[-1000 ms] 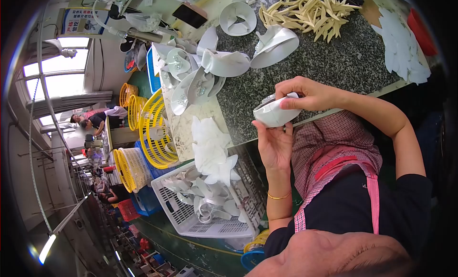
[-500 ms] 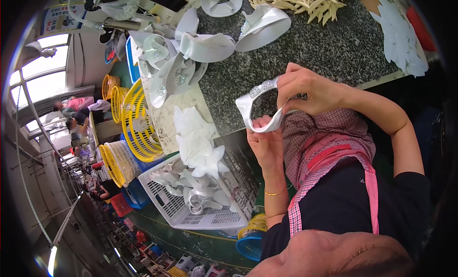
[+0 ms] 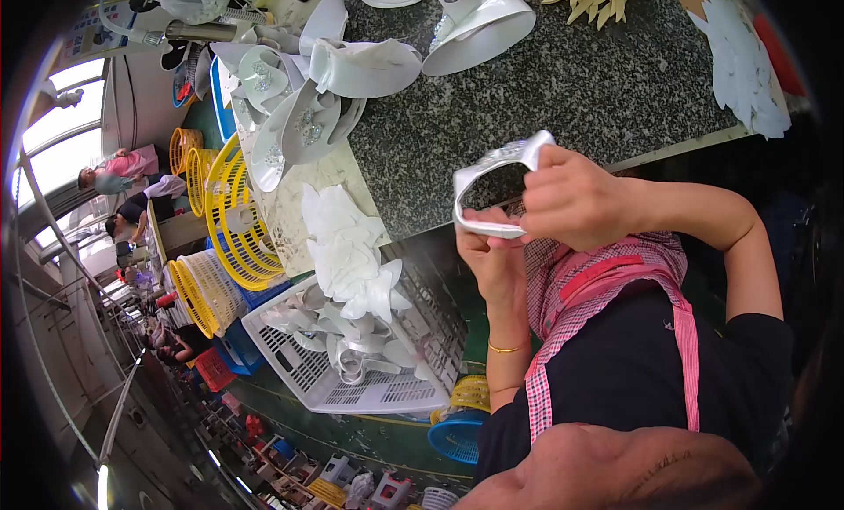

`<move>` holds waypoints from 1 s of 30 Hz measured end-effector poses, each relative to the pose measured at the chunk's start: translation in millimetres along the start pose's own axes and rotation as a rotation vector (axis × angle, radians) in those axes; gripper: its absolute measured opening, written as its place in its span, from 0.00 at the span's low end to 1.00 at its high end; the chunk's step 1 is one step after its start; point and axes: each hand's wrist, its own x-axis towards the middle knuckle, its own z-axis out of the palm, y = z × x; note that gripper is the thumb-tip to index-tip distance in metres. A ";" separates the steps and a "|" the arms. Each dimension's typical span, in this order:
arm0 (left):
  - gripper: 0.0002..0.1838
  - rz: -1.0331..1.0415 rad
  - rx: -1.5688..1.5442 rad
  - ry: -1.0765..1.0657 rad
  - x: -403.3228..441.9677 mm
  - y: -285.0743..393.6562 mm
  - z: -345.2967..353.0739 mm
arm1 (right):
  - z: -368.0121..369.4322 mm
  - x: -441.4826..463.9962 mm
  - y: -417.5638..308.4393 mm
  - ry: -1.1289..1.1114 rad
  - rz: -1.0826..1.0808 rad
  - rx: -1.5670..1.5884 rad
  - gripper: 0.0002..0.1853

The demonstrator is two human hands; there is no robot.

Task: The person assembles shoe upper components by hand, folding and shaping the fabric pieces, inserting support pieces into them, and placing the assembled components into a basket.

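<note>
A white ring-shaped strap piece (image 3: pixel 464 192) with clear stones along its upper part is held upright between both hands, just off the edge of the speckled dark worktop (image 3: pixel 422 171). My left hand (image 3: pixel 494 259), with a gold bracelet at the wrist, grips its lower edge with bent fingers. My right hand (image 3: pixel 571 200) is closed round its right side, the fingers partly hidden. Similar white pieces lie on the worktop, one (image 3: pixel 479 31) beyond the hands and another (image 3: pixel 367 68) left of it. More jewelled ones (image 3: pixel 308 123) are heaped at the left.
Thin white cut-outs (image 3: pixel 343 246) overhang the worktop corner above a grey crate (image 3: pixel 308 382) of white pieces. Yellow baskets (image 3: pixel 233 229) stand at the left. Cream strips (image 3: pixel 598 0) and a white stack (image 3: pixel 743 70) lie at the far side. Other people (image 3: pixel 132 215) are in the distance.
The white piece has been turned from a closed side view so its opening shows. My right hand has shifted along it to the right side. The worktop has moved up and left in view.
</note>
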 end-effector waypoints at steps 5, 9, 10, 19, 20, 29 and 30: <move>0.34 -0.128 -0.087 0.023 0.2 4.6 4.4 | 0.5 0.8 7.5 0.198 0.107 0.086 0.07; 0.36 -0.162 0.002 0.074 4.3 17.2 22.5 | -24.3 16.1 7.7 0.001 0.538 0.690 0.12; 0.33 -0.157 0.008 0.029 6.3 18.2 20.8 | -27.1 20.0 8.0 -0.031 0.551 0.751 0.12; 0.24 -0.339 -0.424 -0.005 34.2 18.4 32.8 | -30.4 34.0 32.5 0.156 0.314 0.394 0.10; 0.23 -0.275 -0.334 0.047 35.8 17.7 34.6 | -30.2 32.8 28.8 0.295 0.242 0.025 0.08; 0.19 -0.098 -0.283 0.117 38.0 24.6 44.2 | 38.9 -11.4 3.0 0.515 0.913 1.386 0.13; 0.19 -0.119 -0.230 0.112 34.3 22.8 45.2 | 45.1 -3.7 -0.7 0.736 0.831 1.782 0.16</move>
